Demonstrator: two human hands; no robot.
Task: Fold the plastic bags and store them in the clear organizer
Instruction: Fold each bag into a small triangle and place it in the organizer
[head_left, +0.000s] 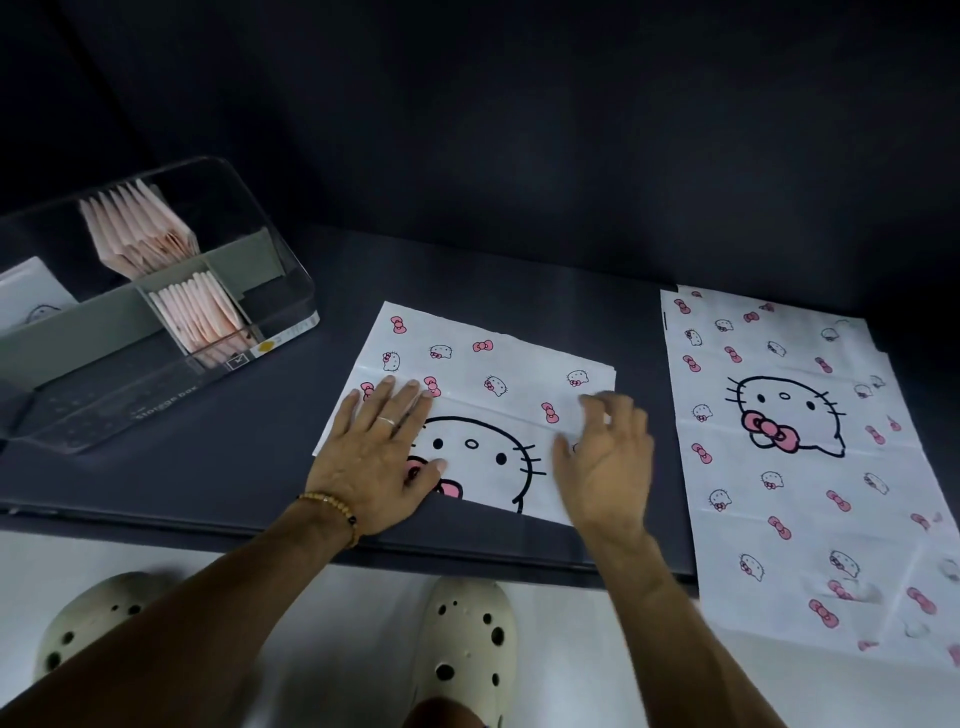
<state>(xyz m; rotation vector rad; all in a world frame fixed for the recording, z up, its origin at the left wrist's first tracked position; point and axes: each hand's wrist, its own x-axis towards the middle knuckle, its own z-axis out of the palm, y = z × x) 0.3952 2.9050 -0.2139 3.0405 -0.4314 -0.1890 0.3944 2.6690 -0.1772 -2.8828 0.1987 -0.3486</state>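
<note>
A white plastic bag (498, 379) printed with a cat face and pink bows lies folded on the dark table, in the middle. My left hand (382, 457) presses flat on its left part, fingers straight. My right hand (605, 457) hovers blurred over the bag's right part with loosely curled fingers; whether it touches the bag is unclear. A clear organizer (280, 291) stands at the left, holding rows of folded pink bags (140, 228) in two compartments. A stack of unfolded bags (795, 467) lies at the right.
The dark table (208, 467) ends in a front edge just below my wrists. The stack at the right overhangs that edge. Two pale clogs (462, 644) stand on the white floor below. A dark wall rises behind the table.
</note>
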